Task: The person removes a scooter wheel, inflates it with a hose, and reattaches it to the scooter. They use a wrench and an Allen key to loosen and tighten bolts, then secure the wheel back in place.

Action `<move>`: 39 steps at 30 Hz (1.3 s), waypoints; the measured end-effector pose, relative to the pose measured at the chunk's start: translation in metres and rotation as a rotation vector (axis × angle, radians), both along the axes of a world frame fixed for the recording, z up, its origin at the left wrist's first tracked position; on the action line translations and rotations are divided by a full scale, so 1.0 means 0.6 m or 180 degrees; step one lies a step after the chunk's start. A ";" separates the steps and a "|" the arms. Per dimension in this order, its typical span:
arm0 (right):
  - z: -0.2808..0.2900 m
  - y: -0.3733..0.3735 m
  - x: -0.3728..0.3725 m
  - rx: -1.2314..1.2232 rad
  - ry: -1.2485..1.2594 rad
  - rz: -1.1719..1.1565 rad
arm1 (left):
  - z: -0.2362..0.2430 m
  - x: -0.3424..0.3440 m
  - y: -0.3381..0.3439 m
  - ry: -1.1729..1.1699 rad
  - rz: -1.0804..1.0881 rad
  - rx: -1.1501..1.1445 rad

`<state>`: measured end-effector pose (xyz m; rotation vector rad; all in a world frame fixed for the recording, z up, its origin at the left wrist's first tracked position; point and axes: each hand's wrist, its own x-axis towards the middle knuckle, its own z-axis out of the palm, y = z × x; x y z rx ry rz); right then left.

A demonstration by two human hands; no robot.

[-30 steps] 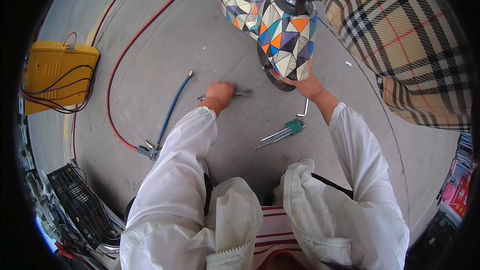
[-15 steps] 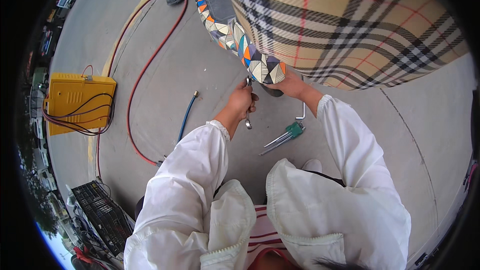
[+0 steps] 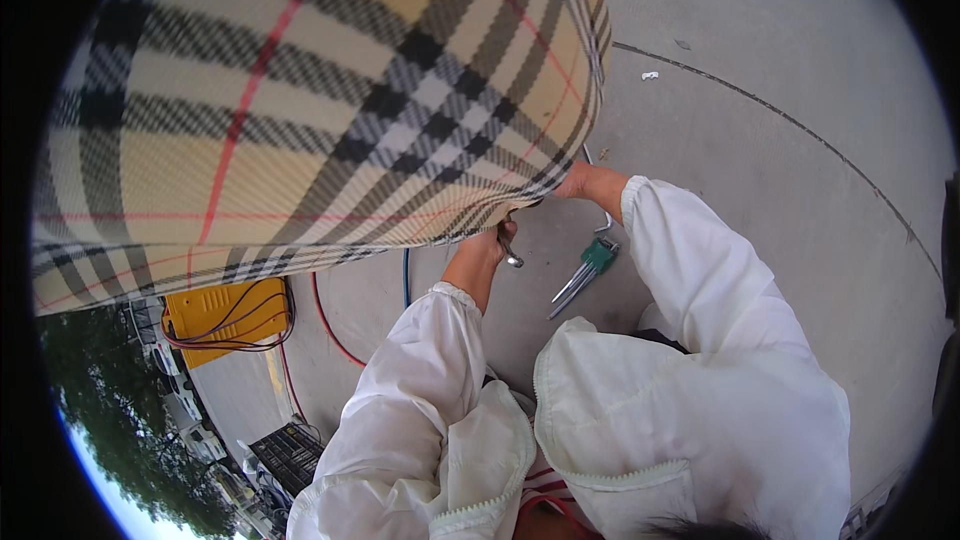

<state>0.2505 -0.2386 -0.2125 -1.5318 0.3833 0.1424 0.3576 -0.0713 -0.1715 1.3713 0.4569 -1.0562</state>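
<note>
A large beige plaid fabric-covered thing (image 3: 400, 130) fills the upper left and hides much of both hands. Below its edge my left hand (image 3: 497, 238) is closed on a metal wrench (image 3: 513, 259), whose ring end sticks out toward me. My right hand (image 3: 574, 181) reaches under the fabric's right corner; its fingers are hidden. Just beside my right wrist, an L-shaped hex key (image 3: 606, 224) lies on the concrete. Nearer me is a green holder (image 3: 599, 255) with several hex keys in it.
At left a yellow metal box (image 3: 222, 315) with dark cables stands on the ground. A red hose (image 3: 328, 325) and a blue hose (image 3: 407, 278) run out from beneath the fabric's edge. Farther down is a black tool case (image 3: 288, 457). Small white litter (image 3: 649, 75) lies at upper right.
My view has shifted, so the plaid fabric now covers the upper left and hides the geometric-patterned cover seen before. Both hands are more hidden; the wrench stays in my left hand.
</note>
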 end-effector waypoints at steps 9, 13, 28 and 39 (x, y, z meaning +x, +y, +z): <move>-0.007 0.034 -0.048 -0.0654 -0.0299 -0.0460 | -0.069 -0.021 0.049 -0.0800 -0.0236 -0.0042; -0.005 0.051 -0.046 -0.1049 -0.0344 -0.0469 | -0.103 -0.001 0.047 -0.1155 -0.1126 0.0381; 0.023 0.051 -0.024 -0.1469 -0.0134 -0.0218 | -0.007 0.024 0.041 -0.1194 -0.1921 0.1341; 0.030 0.047 -0.027 -0.1539 -0.0047 -0.0104 | -0.006 0.019 0.005 -0.1160 -0.2089 0.1491</move>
